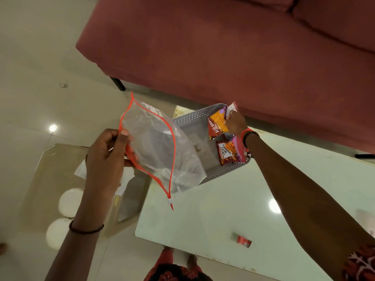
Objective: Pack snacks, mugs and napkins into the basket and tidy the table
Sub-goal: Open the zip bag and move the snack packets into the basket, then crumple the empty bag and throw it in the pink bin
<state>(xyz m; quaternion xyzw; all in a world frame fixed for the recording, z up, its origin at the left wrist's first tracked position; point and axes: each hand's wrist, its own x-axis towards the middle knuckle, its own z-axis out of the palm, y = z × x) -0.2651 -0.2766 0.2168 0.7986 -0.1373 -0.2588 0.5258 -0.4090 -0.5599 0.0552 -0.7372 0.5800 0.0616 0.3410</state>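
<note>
A grey perforated basket [190, 120] stands at the far edge of the pale table [213, 216]. My left hand [107, 157] holds a clear zip bag [160, 151] with an orange zipper, its mouth gaping open above the basket's left side. My right hand [236, 123] reaches into the basket and grips an orange snack packet [217, 126], tilted against the basket's right wall. A red and purple snack packet [230, 152] lies in the basket just below it.
A small red wrapper [244, 241] lies on the table near its front edge. A dark red sofa [223, 47] runs behind the table. Left of the table, a lower glass table [58, 169] carries white napkins [81, 169] and two round white objects [71, 202].
</note>
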